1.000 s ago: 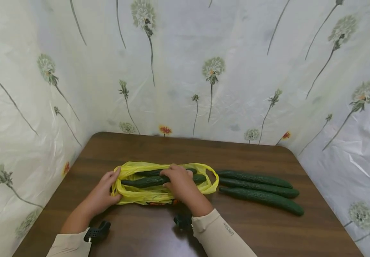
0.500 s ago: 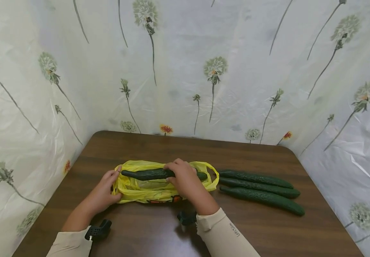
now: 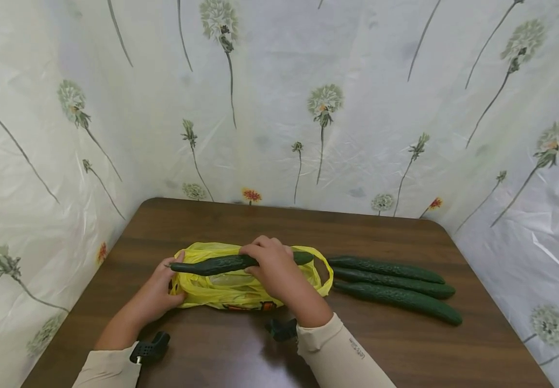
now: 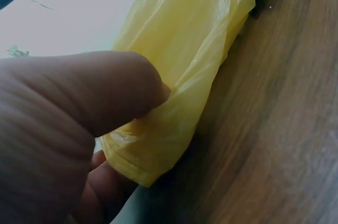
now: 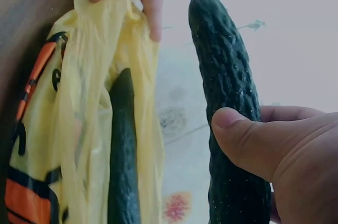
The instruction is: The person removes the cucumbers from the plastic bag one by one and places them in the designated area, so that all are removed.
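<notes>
In the head view my right hand (image 3: 275,272) grips a dark green cucumber (image 3: 216,265) around its middle, above the mouth of a yellow plastic bag (image 3: 204,298). The thin end of this cucumber points left and passes in front of the fingers of my left hand (image 3: 155,286). That hand pinches the bag's left edge, its thumb on the near side; the left wrist view shows the thumb pressing the yellow film (image 4: 179,108). Inside the bag, the right wrist view shows another cucumber (image 5: 124,150), apart from the held cucumber (image 5: 224,60).
Three more cucumbers lie side by side on the brown wooden table (image 3: 371,355), right of the bag: a far one (image 3: 388,268), a middle one (image 3: 395,282) and a near one (image 3: 400,300). A flowered plastic sheet (image 3: 269,108) stands behind the table and at its sides.
My right hand has lifted the cucumber up out of the bag and shifted it slightly left, so its tip now sticks out past the bag's edge. The left hand stays at the bag.
</notes>
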The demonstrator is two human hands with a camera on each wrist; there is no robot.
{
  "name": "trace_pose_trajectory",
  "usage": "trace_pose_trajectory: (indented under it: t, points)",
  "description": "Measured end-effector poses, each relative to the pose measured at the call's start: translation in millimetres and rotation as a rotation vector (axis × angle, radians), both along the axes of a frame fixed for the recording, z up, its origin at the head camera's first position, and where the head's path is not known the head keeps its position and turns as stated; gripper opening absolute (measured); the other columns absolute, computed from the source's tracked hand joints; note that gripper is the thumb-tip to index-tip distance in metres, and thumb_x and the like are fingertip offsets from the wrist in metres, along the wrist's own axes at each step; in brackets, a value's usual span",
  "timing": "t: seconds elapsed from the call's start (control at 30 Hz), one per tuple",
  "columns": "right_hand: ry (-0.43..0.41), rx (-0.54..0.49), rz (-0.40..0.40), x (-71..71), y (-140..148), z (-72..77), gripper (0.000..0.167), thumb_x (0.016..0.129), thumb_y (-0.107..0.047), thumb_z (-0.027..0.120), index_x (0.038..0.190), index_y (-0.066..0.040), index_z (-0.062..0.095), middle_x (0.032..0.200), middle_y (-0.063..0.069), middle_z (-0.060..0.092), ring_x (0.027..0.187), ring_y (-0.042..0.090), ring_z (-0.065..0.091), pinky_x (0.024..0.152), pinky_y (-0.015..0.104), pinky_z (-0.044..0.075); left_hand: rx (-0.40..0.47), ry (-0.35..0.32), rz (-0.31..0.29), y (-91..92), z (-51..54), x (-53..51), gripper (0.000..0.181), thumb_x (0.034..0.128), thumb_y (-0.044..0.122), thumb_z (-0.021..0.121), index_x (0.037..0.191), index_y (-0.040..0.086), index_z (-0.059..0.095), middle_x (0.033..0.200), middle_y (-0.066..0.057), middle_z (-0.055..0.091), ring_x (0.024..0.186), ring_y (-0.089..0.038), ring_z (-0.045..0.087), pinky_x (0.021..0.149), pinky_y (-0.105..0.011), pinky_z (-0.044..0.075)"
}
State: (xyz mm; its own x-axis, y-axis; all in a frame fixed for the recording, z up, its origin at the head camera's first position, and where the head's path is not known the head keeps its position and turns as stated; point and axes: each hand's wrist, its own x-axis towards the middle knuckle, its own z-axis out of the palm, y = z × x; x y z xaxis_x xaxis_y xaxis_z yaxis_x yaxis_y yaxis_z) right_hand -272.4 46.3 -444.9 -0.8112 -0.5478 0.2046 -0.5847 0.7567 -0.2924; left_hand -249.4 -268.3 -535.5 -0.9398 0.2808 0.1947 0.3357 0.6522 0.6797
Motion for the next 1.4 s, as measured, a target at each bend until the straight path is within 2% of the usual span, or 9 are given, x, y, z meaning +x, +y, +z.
trace_pose_trajectory:
  t: [0.1, 0.17, 0.27, 0.4, 0.6, 0.77, 1.0, 1.17, 1.4]
  points:
    - [0.022, 0.002, -0.014, 2.2, 6, 2.2, 0.042, 0.095, -0.027, 0.078, 0.136, -0.031, 0.069, 0.127, -0.004, 0.063, 0.113, 0.022, 0.057, 0.088, 0.046, 0.043, 0.0, -0.012, -0.001, 1.2, 0.3, -0.9, 0.066, 0.0864, 0.001, 0.077, 0.149, 0.0, 0.056, 0.161, -0.026, 0.031, 0.147, -0.045, 0.031, 0.113, -0.066, 0.034]
    - [0.031, 0.001, -0.02, 3.3, 11, 2.5, 0.042, 0.094, -0.026, 0.079, 0.135, -0.03, 0.069, 0.127, -0.004, 0.063, 0.112, 0.022, 0.058, 0.088, 0.047, 0.043, -0.014, -0.019, 0.007, 1.6, 0.6, -1.1, 0.058, 0.0866, 0.002, 0.077, 0.142, 0.001, 0.061, 0.161, -0.023, 0.032, 0.147, -0.043, 0.033, 0.112, -0.06, 0.037]
    - [0.044, 0.01, -0.034, 6.0, 21, 3.0, 0.042, 0.093, -0.028, 0.08, 0.134, -0.03, 0.07, 0.126, -0.004, 0.064, 0.111, 0.021, 0.058, 0.087, 0.045, 0.043, -0.042, -0.028, 0.018, 2.2, 1.1, 0.2, 0.072, 0.087, 0.003, 0.078, 0.153, -0.002, 0.049, 0.153, -0.022, 0.038, 0.138, -0.04, 0.043, 0.106, -0.054, 0.043]
    - [0.036, 0.006, -0.057, 11.6, 35, 5.3, 0.042, 0.093, -0.028, 0.08, 0.134, -0.029, 0.07, 0.124, -0.004, 0.064, 0.108, 0.021, 0.058, 0.085, 0.045, 0.043, -0.053, -0.045, 0.025, 3.1, 2.3, 3.0, 0.097, 0.0873, 0.004, 0.078, 0.165, -0.002, 0.022, 0.145, -0.024, 0.04, 0.127, -0.038, 0.048, 0.102, -0.055, 0.045]
    - [-0.009, 0.0, -0.101, 15.5, 52, 3.9, 0.044, 0.094, -0.026, 0.079, 0.136, -0.027, 0.068, 0.124, -0.002, 0.063, 0.108, 0.023, 0.058, 0.088, 0.049, 0.043, -0.044, -0.028, 0.031, 2.3, 2.3, 5.5, 0.097, 0.0867, 0.003, 0.078, 0.165, -0.004, 0.021, 0.146, -0.026, 0.039, 0.13, -0.041, 0.047, 0.103, -0.058, 0.043]
    - [-0.044, 0.012, -0.141, 20.4, 68, 1.1, 0.043, 0.095, -0.029, 0.078, 0.137, -0.028, 0.069, 0.125, -0.002, 0.062, 0.11, 0.023, 0.058, 0.089, 0.048, 0.041, -0.05, -0.042, 0.029, 2.8, 0.5, 5.9, 0.097, 0.0871, 0.003, 0.076, 0.165, -0.003, 0.02, 0.147, -0.026, 0.039, 0.131, -0.041, 0.047, 0.103, -0.057, 0.043]
    - [-0.064, 0.012, -0.186, 28.6, 93, 0.1, 0.041, 0.094, -0.025, 0.08, 0.134, -0.025, 0.071, 0.122, -0.002, 0.063, 0.109, 0.024, 0.057, 0.087, 0.048, 0.041, -0.051, -0.028, 0.018, 4.1, 2.5, 5.0, 0.096, 0.0879, 0.003, 0.076, 0.165, -0.004, 0.02, 0.147, -0.027, 0.038, 0.131, -0.043, 0.046, 0.103, -0.059, 0.043]
    - [-0.114, 0.006, -0.222, 34.5, 108, -5.6, 0.04, 0.093, -0.024, 0.081, 0.132, -0.026, 0.072, 0.121, -0.003, 0.063, 0.112, 0.024, 0.059, 0.085, 0.046, 0.041, -0.045, -0.037, 0.018, 4.7, 4.3, 4.5, 0.096, 0.0872, 0.003, 0.076, 0.165, -0.004, 0.019, 0.147, -0.027, 0.038, 0.132, -0.043, 0.045, 0.105, -0.06, 0.042]
    - [-0.129, 0.013, -0.195, 41.6, 126, -13.1, 0.041, 0.09, -0.024, 0.083, 0.13, -0.023, 0.074, 0.118, -0.003, 0.065, 0.111, 0.023, 0.06, 0.084, 0.047, 0.044, -0.055, -0.062, 0.02, 3.7, 3.4, 6.6, 0.097, 0.0869, 0.002, 0.074, 0.165, -0.003, 0.018, 0.149, -0.028, 0.036, 0.132, -0.044, 0.044, 0.104, -0.06, 0.043]
